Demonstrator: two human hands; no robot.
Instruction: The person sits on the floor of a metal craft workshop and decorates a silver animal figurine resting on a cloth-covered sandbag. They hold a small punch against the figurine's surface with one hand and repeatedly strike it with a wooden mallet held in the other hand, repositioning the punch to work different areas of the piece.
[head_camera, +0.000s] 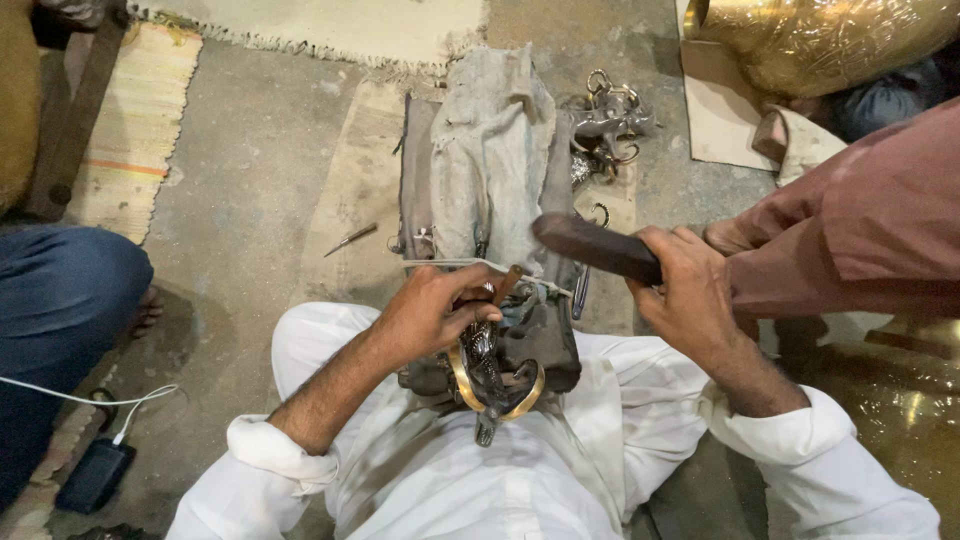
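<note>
- Two hands are at work over my lap; my left hand (432, 312) pinches a small punch-like tool (507, 284) upright against a curved brass piece (463, 385), its fingers closed tight around the shaft; my right hand (683, 290) is wrapped fast about the handle end of a dark wooden mallet (592, 246), which is raised and tilted toward the tool.
- The brass piece lies on a dark lump of bedding (545, 340) held between my knees, just in front of my white clothing; its gold arc shows on both sides of a dark ornate metal part (484, 372) that crosses it.
- As I judge it, the step in hand is striking the tool; to do it well I keep the tool square to the metal, let my left fingers steady it low down, and bring the mallet's flat face onto the tool's head rather than onto my knuckles.
- I judge short, even blows safer than heavy ones; the piece sits on a soft bed and could shift.
- Beyond my knees a grey cloth (495, 150) is draped over a low block on the floor; a cluster of silvery metal fittings (607, 122) lies beside it; a thin pointed tool (350, 239) rests on the floor to the left.
- Another person's reddish-brown sleeve (860, 230) reaches in at the right, near my mallet hand but apart from it.
</note>
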